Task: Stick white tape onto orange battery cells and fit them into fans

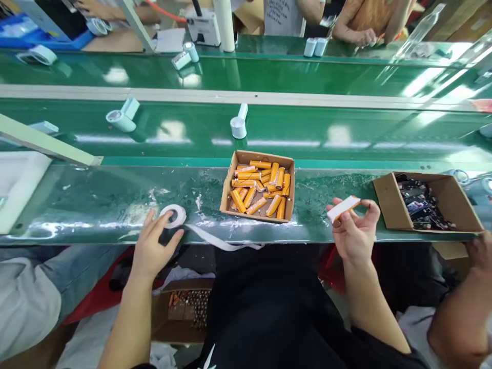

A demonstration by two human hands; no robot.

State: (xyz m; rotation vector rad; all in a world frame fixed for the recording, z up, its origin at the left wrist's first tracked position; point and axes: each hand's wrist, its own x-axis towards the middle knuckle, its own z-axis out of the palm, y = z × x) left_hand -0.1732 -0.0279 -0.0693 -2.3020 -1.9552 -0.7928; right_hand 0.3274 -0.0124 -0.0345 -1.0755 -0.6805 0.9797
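My left hand [156,246] has its fingers spread beside a roll of white tape [180,214] near the bench's front edge; the index fingertip is at the roll's rim. A loose strip of tape [219,242] trails from the roll to the right, over the edge. In my right hand [355,233] is an orange cylindrical battery [344,207], its upper side covered by a white strip, pinched between thumb and fingers. Between my hands stands a shallow cardboard box [258,217] holding several orange batteries [246,183], some with white strips on them.
An open cardboard box [392,205] of small dark parts is at the right, with another person's hand [480,251] by it. Pale blue devices [122,120] lie on the green conveyor [184,123] beyond the bench. Below is a carton [161,318] of small parts.
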